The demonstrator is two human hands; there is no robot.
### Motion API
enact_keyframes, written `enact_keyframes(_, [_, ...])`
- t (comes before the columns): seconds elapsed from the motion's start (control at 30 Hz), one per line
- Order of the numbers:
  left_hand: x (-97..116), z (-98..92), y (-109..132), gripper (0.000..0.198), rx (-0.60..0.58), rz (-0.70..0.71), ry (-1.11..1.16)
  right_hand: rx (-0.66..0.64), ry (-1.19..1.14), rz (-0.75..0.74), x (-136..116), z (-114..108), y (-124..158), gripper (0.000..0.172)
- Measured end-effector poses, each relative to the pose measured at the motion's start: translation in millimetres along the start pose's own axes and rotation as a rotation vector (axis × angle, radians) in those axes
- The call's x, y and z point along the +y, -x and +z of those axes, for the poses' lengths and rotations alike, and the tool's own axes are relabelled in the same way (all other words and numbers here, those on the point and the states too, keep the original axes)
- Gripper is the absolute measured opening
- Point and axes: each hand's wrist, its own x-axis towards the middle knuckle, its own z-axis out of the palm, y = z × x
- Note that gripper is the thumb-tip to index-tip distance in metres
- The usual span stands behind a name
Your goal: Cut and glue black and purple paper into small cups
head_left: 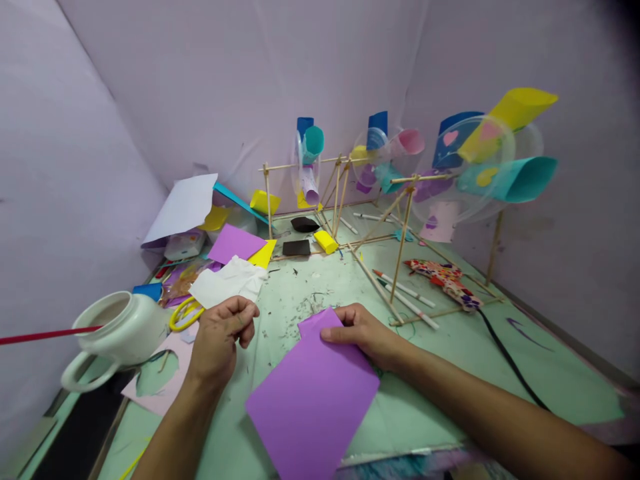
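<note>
My right hand grips a purple sheet of paper at its top corner, thumb in front and fingers behind. A smaller purple flap shows behind that corner. The sheet hangs tilted over the table's near edge. To its left, my left hand is raised with the fingers curled and the thumb pressed against the index finger. Whether anything small is pinched there cannot be made out. Just beyond this hand lie a crumpled white tissue and a yellow ring-shaped handle.
Stick frames carry clear discs with coloured paper cups at the back and right. A patterned glue gun with a black cord lies right, near pencils. A white teapot-like jug stands left. Purple paper lies behind.
</note>
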Motion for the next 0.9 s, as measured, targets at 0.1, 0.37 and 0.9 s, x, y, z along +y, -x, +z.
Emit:
enact_keyframes(0.1, [-1.4,1.1,2.1,0.024,0.006,0.031,-0.026,-0.007,-0.011,0.01,-0.2,0.6,-0.1,0.027])
enact_keyframes(0.37, [2.0,-1.8,-1.3,0.035,0.062,0.057,-0.081,0.027,-0.068,-0.033,-2.6,2.7,-0.5,0.027])
enact_keyframes(0.9, [-6.2,26.4,13.7,0.048,-0.119,-0.098,0.56,0.466,-0.551,-0.366,-3.4,8.2,-10.6,0.04])
